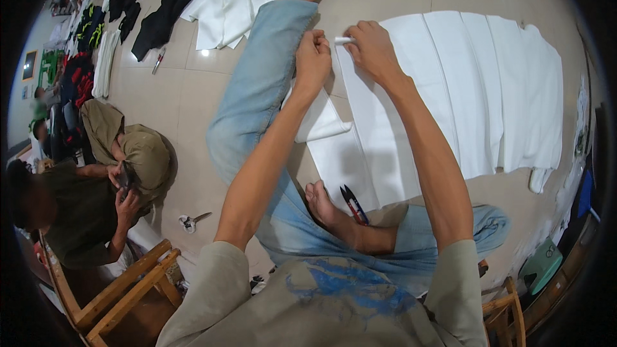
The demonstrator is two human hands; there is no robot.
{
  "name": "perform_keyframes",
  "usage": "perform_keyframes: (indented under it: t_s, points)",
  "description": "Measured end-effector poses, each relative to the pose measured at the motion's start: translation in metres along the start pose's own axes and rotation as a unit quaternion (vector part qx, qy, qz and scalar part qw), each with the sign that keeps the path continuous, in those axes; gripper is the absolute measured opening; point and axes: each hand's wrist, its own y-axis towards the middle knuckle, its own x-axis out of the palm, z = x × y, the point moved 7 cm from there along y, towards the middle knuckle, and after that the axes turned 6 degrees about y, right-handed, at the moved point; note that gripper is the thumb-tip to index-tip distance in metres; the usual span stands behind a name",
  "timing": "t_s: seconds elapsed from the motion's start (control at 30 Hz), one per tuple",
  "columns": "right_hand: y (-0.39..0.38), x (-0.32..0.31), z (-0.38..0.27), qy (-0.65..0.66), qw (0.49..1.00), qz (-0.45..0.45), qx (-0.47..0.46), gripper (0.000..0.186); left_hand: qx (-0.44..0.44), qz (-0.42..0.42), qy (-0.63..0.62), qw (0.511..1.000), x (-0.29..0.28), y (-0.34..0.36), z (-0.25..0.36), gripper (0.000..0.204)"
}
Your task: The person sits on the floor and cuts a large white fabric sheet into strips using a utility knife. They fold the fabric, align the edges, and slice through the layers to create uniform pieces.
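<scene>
Several white fabric pieces [402,128] lie overlapped in a fanned row on the floor in front of me and to my right. My right hand [369,48] is closed over the far left end of the row, pinching a small rolled white fabric edge [344,40]. Just left of it, beside my jeans-clad knee, my left hand [313,58] is closed with its fingertips together; what it holds is too small to tell. Below that hand lies a folded white fabric piece [321,122]. Thread snips [353,205] with dark blades rest by my bare foot.
White garments [228,3] and black garments [168,9] lie at the far left, near a small pen-like tool [159,61]. Scissors [193,222] lie on the floor. A seated person [83,199] holds a dark phone-like object. A wooden frame [132,289] and a green stool [541,263] stand nearby.
</scene>
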Motion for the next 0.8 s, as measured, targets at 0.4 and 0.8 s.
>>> perform_keyframes:
  t_s: [0.4,0.8]
  points:
    - [0.003,-0.015,-0.002,0.140,0.988,0.055,0.027,0.018,-0.041,-0.108,-0.102,0.988,0.006,0.010,0.010,0.029]
    - [0.006,-0.006,0.002,0.120,0.991,0.057,-0.002,0.016,0.021,-0.004,-0.020,1.000,-0.003,0.014,0.010,0.018]
